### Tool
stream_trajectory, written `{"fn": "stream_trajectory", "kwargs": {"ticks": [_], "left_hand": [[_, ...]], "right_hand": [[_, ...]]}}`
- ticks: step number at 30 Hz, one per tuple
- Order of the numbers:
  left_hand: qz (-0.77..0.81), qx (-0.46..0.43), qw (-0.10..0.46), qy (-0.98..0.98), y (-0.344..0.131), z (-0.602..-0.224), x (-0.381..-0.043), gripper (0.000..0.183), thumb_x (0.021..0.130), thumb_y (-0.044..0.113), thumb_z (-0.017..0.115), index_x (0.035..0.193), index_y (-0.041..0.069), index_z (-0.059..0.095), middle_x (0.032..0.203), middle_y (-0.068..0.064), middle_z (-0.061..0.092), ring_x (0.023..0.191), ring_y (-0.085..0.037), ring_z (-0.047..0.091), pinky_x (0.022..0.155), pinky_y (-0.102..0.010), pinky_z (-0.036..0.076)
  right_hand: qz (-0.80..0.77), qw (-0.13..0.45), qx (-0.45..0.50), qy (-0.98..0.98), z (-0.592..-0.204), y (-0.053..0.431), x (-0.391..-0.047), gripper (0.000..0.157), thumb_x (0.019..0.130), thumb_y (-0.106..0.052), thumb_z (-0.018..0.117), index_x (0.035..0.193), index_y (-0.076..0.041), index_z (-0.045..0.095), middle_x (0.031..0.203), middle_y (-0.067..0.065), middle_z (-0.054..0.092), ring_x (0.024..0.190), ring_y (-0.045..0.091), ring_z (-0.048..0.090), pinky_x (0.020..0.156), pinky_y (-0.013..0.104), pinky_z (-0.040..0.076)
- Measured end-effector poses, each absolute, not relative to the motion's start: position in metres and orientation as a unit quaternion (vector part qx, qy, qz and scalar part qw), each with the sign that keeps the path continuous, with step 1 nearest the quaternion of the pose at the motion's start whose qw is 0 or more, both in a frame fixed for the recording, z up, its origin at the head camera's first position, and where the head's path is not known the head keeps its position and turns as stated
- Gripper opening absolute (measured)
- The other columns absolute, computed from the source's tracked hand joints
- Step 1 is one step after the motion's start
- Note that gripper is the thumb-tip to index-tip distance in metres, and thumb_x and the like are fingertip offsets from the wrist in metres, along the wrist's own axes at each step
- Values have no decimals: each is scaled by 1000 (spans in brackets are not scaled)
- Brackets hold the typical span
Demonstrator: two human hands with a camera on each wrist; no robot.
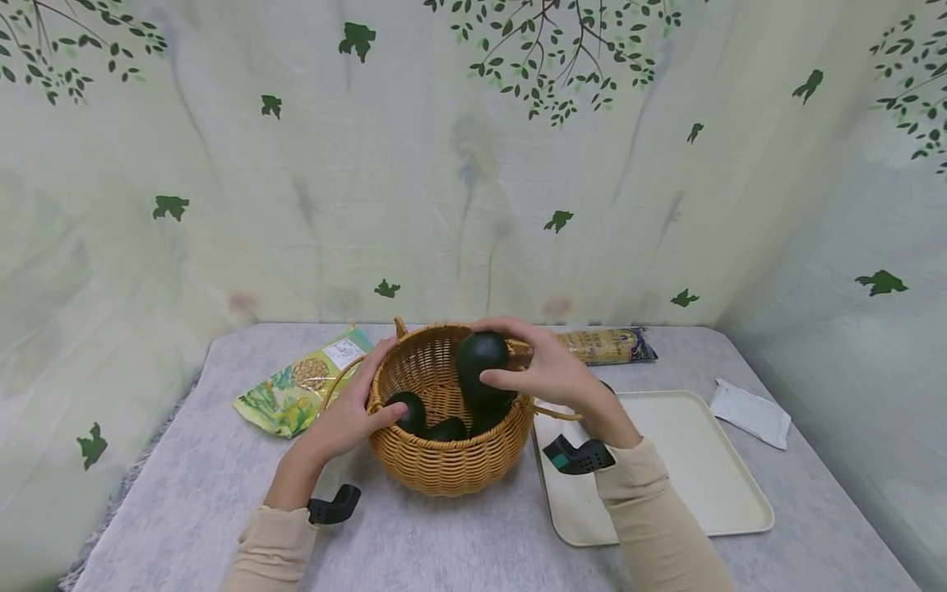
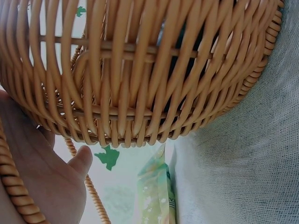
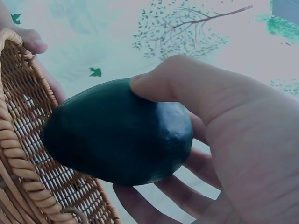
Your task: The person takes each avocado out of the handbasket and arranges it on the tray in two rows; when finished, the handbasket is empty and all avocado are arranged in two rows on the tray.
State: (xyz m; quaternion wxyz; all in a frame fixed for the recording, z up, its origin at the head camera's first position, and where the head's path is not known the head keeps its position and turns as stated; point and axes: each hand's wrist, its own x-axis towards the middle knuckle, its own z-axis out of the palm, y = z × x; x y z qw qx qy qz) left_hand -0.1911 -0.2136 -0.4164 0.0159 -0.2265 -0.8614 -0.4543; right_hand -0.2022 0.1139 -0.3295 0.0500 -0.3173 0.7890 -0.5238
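A wicker basket (image 1: 447, 467) stands in the middle of the table. My left hand (image 1: 353, 418) holds its left rim, thumb over the edge; the left wrist view shows that hand (image 2: 46, 182) against the woven side. In my right hand (image 1: 556, 372) I grip a dark green avocado (image 1: 477, 358) above the right part of the basket's opening. The right wrist view shows the avocado (image 3: 117, 133) between thumb and fingers, beside the basket rim. More dark avocados (image 1: 447, 429) lie inside the basket, partly hidden by the rim and the held one.
A cream tray (image 1: 703, 460) lies to the right, partly under my right forearm. Beyond it is a white packet (image 1: 751, 413). A green and yellow bag (image 1: 299, 386) lies left of the basket, and a long packaged item (image 1: 610, 345) lies behind on the right.
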Motion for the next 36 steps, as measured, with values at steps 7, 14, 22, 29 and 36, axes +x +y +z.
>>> {"fn": "stream_trajectory", "kwargs": {"ticks": [7,14,22,29,36], "left_hand": [[-455,-229,20,-860,-213,-416,-191,95,92,43,71,166,33,13,172,-6,17,151,-42,30,111,-69,37],[-458,-229,19,-859,-212,-416,-191,95,92,37,71,166,33,13,171,-7,17,150,-42,31,111,-69,37],[-464,-235,20,-854,-213,-418,-193,93,92,37,72,165,37,14,171,-5,18,151,-40,30,112,-68,36],[-464,-235,19,-854,-213,-418,-192,94,93,36,71,166,34,13,171,-5,17,151,-41,30,112,-68,36],[-465,-233,18,-854,-212,-417,-192,94,93,34,71,166,31,13,171,-6,18,150,-40,31,111,-68,36]], "right_hand": [[-544,37,-318,776,-330,122,-197,58,92,-18,79,145,-24,57,147,0,55,130,26,59,100,48,56],[-561,20,-313,766,-330,128,-193,54,92,-13,78,142,-22,58,145,2,56,131,26,57,102,45,55],[-573,0,-305,761,-330,139,-191,56,90,-7,79,141,-14,58,145,6,57,132,27,57,100,48,56],[-576,-6,-302,760,-332,149,-190,55,90,-6,78,141,-17,59,146,9,56,136,28,54,99,48,57],[-577,-15,-287,765,-333,158,-185,54,90,-7,78,141,-19,61,140,9,60,122,29,65,93,47,59]]}}
